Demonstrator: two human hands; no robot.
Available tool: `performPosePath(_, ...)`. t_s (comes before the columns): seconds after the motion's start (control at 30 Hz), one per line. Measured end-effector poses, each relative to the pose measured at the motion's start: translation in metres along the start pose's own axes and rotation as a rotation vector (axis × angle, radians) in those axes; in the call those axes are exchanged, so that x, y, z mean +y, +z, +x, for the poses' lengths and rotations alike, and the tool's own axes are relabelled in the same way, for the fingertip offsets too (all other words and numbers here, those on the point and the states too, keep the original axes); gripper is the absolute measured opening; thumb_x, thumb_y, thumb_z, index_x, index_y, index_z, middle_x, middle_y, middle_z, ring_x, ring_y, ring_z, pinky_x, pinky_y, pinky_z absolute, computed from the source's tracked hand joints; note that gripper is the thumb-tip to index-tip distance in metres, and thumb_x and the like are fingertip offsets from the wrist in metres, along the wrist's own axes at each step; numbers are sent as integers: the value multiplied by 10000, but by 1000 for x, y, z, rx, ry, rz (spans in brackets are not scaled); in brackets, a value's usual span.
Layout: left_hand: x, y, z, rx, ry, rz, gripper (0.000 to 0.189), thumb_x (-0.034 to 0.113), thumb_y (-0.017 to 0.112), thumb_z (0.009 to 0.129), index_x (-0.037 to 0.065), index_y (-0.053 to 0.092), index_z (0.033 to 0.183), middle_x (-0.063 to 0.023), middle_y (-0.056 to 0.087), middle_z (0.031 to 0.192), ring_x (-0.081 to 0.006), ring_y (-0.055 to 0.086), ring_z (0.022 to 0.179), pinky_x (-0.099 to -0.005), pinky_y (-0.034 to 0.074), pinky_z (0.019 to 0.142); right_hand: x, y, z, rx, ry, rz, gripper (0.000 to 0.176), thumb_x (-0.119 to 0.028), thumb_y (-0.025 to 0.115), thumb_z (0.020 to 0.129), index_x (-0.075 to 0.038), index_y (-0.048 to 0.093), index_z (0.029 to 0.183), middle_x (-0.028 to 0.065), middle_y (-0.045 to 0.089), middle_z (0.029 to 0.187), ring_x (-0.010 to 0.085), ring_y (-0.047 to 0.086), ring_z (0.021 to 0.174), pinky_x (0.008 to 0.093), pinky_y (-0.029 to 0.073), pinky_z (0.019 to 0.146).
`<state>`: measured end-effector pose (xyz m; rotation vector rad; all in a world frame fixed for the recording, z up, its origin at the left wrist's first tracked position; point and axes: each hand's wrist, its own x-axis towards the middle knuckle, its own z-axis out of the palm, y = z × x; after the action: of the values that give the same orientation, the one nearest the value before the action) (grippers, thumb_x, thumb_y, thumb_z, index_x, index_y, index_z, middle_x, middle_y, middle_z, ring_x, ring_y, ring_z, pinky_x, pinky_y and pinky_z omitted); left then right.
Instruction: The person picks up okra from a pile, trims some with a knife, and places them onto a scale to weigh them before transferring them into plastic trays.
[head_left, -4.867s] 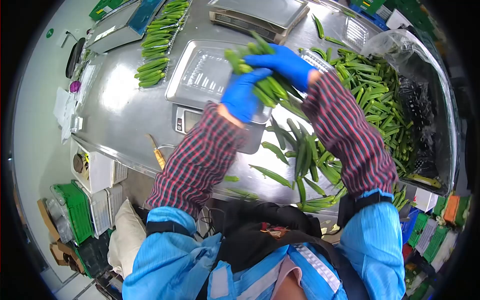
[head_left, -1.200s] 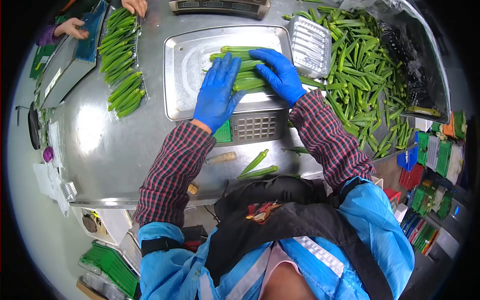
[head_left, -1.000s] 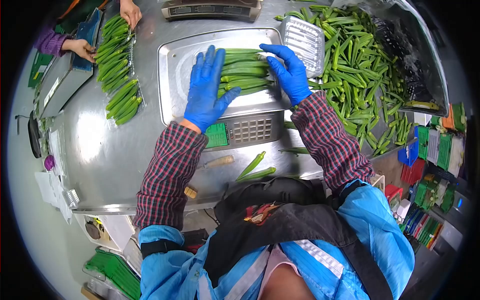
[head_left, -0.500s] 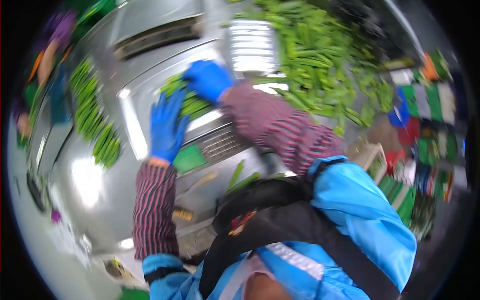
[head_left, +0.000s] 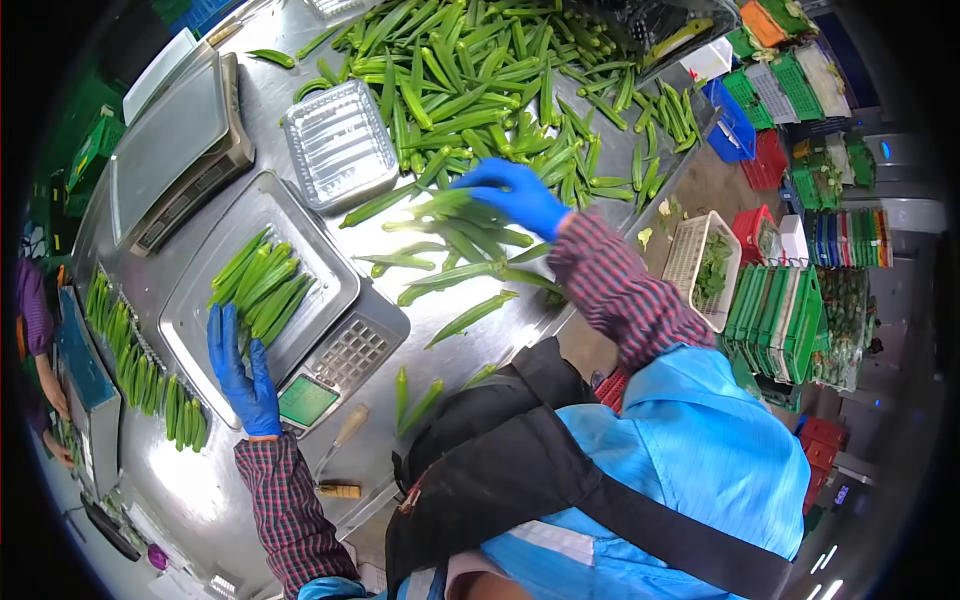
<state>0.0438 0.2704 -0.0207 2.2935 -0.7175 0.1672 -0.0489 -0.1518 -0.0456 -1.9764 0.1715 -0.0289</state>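
Note:
A metal weighing scale (head_left: 345, 350) with a keypad and green display bears a tray with a bunch of okra (head_left: 265, 285) on it. My left hand (head_left: 240, 375), in a blue glove, rests at the near left end of this bunch, fingers apart. My right hand (head_left: 515, 200), also gloved in blue, is over loose okra on the steel table, its fingers closed round several okra (head_left: 455, 215). Beyond lies a large okra pile (head_left: 480, 90), with a clear plastic tray (head_left: 340, 145) at its left side.
Another scale (head_left: 175, 150) stands at the back left. Rows of okra (head_left: 135, 360) lie along the left. A knife (head_left: 350, 430) is near the table's front edge. Crates (head_left: 770, 320) stack at the right. A co-worker's arm (head_left: 50, 385) shows far left.
My right hand has left the okra on the scale and moved right to the loose okra. My left hand stays by the scale's bunch. The view has turned.

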Motion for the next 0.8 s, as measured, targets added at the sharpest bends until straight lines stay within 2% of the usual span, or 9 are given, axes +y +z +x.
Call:
performPosePath(0.1, 12, 7, 6, 41, -24, -13, 408, 86, 541, 888, 43, 507, 1293, -164, 414, 1397, -302, 373, 1304, -384, 279, 1074, 50, -55, -47, 120, 109, -56, 190, -97, 618, 835, -35, 668, 1007, 87, 647, 946, 194, 622, 891, 312, 486, 821)
performPosePath(0.2, 27, 19, 19, 79, -5, -17, 371, 80, 547, 885, 46, 543, 1254, -157, 440, 1374, -297, 398, 1284, -378, 294, 1065, 110, -78, -62, 239, 248, -142, 239, -96, 637, 803, -63, 663, 1038, 91, 634, 977, 203, 617, 909, 317, 483, 818)
performPosePath(0.23, 31, 23, 23, 77, 4, -39, 361, 81, 548, 885, 46, 551, 1244, -155, 449, 1365, -296, 404, 1278, -377, 294, 1065, 94, -78, -55, 234, 245, -132, 239, -96, 637, 803, -63, 663, 1038, 91, 634, 977, 203, 617, 909, 317, 483, 818)
performPosePath(0.33, 44, 36, 33, 77, 20, -20, 350, 80, 556, 878, 50, 566, 1226, -151, 466, 1347, -295, 431, 1251, -379, 303, 1058, 59, -72, -26, 465, -41, -495, 376, -75, 676, 715, -134, 647, 1086, 100, 603, 1003, 278, 592, 947, 355, 485, 833)
performPosePath(0.47, 68, 46, 41, 43, 31, -39, 339, 63, 571, 864, 56, 584, 1204, -150, 478, 1331, -298, 452, 1229, -379, 324, 1044, 62, -59, 17, 344, -216, -555, 373, -75, 680, 707, -137, 650, 1073, 95, 602, 1012, 291, 581, 964, 366, 477, 855)
performPosePath(0.57, 87, 47, 44, 39, 24, -75, 340, 23, 568, 854, 53, 590, 1192, -148, 484, 1321, -296, 460, 1221, -372, 353, 1025, 80, -62, 31, 330, -316, -578, 317, -88, 679, 753, -106, 651, 1068, 73, 632, 1002, 243, 611, 914, 329, 494, 806)
performPosePath(0.63, 93, 44, 42, 12, 41, -101, 352, -4, 568, 842, 54, 595, 1188, -147, 500, 1303, -286, 472, 1211, -372, 366, 1015, 62, -71, 26, 607, 17, 324, 246, -129, 669, 821, -66, 650, 1058, 57, 658, 1004, 180, 629, 851, 281, 502, 754)
performPosePath(0.67, 93, 45, 39, 17, 33, -103, 352, -4, 568, 842, 54, 595, 1188, -147, 500, 1303, -286, 472, 1211, -372, 366, 1015, 49, -79, 20, 663, 39, 470, 225, -172, 642, 872, -30, 645, 1047, 60, 666, 1002, 135, 624, 788, 247, 499, 707)
performPosePath(0.8, 96, 50, 42, -12, 47, -195, 359, -22, 585, 804, 50, 612, 1155, -141, 558, 1229, -288, 504, 1175, -383, 370, 1009, 31, -86, 0, 547, 117, 691, 235, -188, 638, 875, -24, 640, 1043, 76, 661, 1049, 153, 637, 787, 263, 517, 702)
